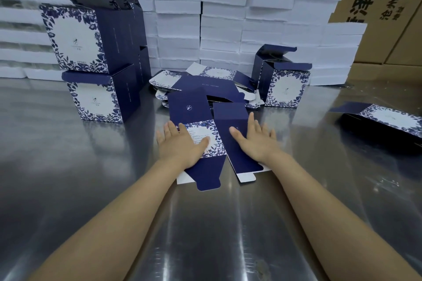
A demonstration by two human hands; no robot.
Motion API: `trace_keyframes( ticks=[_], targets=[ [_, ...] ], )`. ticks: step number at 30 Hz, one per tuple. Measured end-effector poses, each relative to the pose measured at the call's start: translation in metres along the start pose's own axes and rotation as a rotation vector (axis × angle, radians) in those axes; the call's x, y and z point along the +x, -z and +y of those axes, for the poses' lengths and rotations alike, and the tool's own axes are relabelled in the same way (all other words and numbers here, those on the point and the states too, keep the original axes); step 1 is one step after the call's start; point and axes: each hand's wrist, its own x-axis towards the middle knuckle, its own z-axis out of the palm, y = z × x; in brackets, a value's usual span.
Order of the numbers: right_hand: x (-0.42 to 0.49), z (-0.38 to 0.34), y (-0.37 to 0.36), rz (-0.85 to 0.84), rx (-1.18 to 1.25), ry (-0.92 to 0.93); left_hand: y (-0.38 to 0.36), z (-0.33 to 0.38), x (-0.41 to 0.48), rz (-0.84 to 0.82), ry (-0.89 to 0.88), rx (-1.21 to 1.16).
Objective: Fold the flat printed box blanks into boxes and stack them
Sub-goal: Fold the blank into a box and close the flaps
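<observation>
Now my left hand (pixel 180 145) and right hand (pixel 257 142) both press flat, fingers straight, gripping nothing, on the box blank (pixel 189 107); perhaps it is slightly raised at the right.

Steel worktop, stock piled behind
Shiny metal table (pixel 68 178) streaked with glare; white slabs (pixel 223 18) stacked high along its far edge; brown printed cartons (pixel 388 29) at right
</observation>
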Motion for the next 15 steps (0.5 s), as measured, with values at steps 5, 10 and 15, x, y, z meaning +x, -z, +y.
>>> trace_keyframes(
  ticks=[5,10,15],
  targets=[
    [-0.002,0.002,0.005,0.194,0.773,0.152,0.014,-0.009,0.004,0.317,-0.065,-0.558],
    [0.005,0.004,0.006,0.371,1.164,0.196,0.038,-0.009,0.009,0.439,-0.060,-1.192],
    [0.011,0.003,0.008,0.285,1.370,0.190,0.039,-0.010,0.006,0.078,0.115,-1.688]
  ],
)
